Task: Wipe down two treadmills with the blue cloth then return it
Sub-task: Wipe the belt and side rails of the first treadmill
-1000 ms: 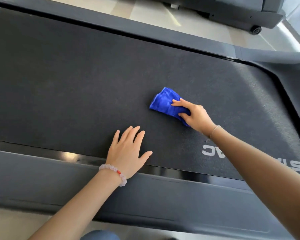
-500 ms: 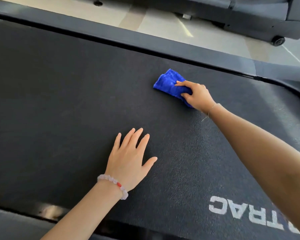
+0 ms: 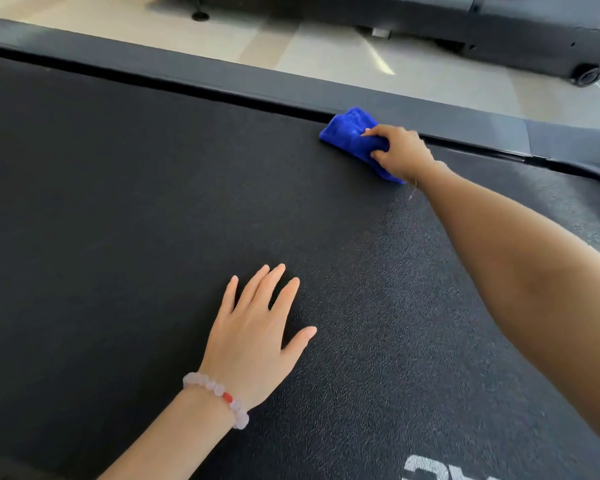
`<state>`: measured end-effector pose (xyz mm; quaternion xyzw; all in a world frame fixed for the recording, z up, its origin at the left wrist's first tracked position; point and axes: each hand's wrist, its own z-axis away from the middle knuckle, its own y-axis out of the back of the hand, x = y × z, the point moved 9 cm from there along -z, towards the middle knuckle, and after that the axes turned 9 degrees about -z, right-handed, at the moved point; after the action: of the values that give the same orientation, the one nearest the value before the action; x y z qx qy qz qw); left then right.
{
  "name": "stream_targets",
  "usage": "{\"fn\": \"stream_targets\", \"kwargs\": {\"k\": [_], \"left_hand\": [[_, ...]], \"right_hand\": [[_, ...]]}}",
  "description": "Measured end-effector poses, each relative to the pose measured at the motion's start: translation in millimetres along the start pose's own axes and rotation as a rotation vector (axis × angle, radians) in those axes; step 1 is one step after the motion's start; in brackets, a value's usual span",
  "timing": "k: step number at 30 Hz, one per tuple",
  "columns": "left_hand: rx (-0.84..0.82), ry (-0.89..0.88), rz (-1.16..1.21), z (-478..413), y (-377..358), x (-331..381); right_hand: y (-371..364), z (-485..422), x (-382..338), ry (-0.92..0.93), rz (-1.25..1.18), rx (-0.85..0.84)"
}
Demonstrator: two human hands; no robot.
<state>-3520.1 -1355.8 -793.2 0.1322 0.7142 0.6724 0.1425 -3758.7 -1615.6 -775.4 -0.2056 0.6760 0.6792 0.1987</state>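
The black textured belt [image 3: 125,209] of a treadmill fills most of the view. My right hand [image 3: 400,152] grips a folded blue cloth [image 3: 350,135] and holds it against the belt's far edge, right by the dark side rail [image 3: 222,77]. My left hand [image 3: 257,334], with a pale bead bracelet on the wrist, rests flat on the belt nearer to me, fingers spread and straight. A second treadmill [image 3: 520,32] stands across the floor at the top right.
A pale tiled floor [image 3: 326,50] separates the two treadmills. The other treadmill's small wheel [image 3: 587,76] is at the top right. White lettering [image 3: 440,467] is printed on the belt at the bottom right.
My right hand has pushed the blue cloth away from me across the belt, from its middle to the far edge by the rail. My left hand has stayed flat on the belt.
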Motion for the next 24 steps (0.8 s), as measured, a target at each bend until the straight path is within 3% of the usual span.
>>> {"fn": "stream_targets", "kwargs": {"k": [13, 24], "left_hand": [[-0.020, -0.022, -0.005, 6, 1, 5], [-0.039, -0.068, 0.030, 44, 1, 15]], "right_hand": [[26, 39, 33, -0.015, -0.024, 0.079], [5, 171, 5, 0.067, -0.108, 0.008]]}}
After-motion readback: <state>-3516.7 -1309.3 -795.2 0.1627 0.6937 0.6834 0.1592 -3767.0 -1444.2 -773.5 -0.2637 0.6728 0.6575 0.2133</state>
